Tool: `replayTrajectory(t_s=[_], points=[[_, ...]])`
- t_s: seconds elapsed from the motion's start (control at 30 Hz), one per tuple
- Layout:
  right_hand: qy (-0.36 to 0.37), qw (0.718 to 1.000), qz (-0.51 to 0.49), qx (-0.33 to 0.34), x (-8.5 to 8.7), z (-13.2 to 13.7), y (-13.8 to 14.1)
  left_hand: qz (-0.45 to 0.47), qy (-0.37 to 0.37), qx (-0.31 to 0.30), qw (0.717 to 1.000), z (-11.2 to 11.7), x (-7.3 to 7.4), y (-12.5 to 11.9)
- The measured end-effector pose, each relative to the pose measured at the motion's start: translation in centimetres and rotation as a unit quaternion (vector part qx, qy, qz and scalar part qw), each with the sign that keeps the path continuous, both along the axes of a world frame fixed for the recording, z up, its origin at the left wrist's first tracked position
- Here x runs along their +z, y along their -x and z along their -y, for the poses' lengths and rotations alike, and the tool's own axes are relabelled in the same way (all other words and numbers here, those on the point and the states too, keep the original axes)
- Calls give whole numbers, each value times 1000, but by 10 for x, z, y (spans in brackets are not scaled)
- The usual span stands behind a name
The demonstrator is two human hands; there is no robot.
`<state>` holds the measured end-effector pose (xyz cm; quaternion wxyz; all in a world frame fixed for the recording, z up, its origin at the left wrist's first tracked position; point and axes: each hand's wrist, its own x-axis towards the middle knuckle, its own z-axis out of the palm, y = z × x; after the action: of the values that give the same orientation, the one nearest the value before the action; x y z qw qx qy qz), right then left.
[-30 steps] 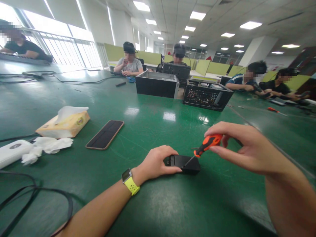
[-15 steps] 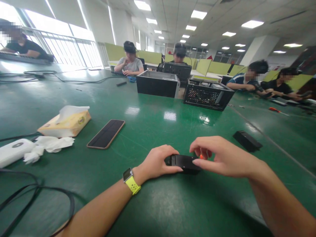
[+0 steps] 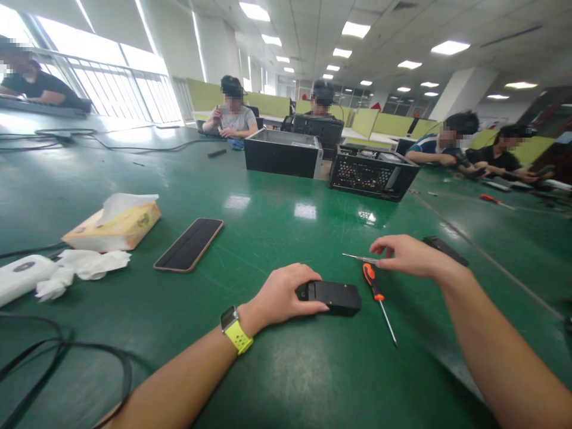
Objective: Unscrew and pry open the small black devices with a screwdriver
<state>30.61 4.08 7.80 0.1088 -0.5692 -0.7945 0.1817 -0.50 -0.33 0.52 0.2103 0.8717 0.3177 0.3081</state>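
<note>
On the green table my left hand [image 3: 286,292] grips one end of a black box-shaped part [image 3: 337,296], thumb on the near side and fingers on the far side. Farther right, my right hand [image 3: 400,253] has its thumb and fingertips at the end of slim silver tweezers [image 3: 357,257], whose points face left. How firmly it pinches them is hard to see. Just nearer to me lies an orange and black screwdriver [image 3: 372,282], its shaft angled toward me. Behind the right wrist a second black part [image 3: 447,249] is partly hidden.
A phone [image 3: 189,244], a tissue pack [image 3: 114,226], crumpled tissues [image 3: 93,262] and a white device [image 3: 22,277] lie left. Black cable [image 3: 67,339] loops at the near left. Two computer cases [image 3: 282,156] stand farther back. Several people sit around the table.
My right hand has left the black part's right end and moved right and away from me, to the tweezers. The screwdriver is now uncovered. My left hand keeps its hold.
</note>
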Motion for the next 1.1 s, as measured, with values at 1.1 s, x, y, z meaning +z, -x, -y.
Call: replayTrajectory(t_s=[1.1], points=[[205, 955, -202, 67, -23, 41, -40, -5, -10, 10, 1000, 1, 0, -1]])
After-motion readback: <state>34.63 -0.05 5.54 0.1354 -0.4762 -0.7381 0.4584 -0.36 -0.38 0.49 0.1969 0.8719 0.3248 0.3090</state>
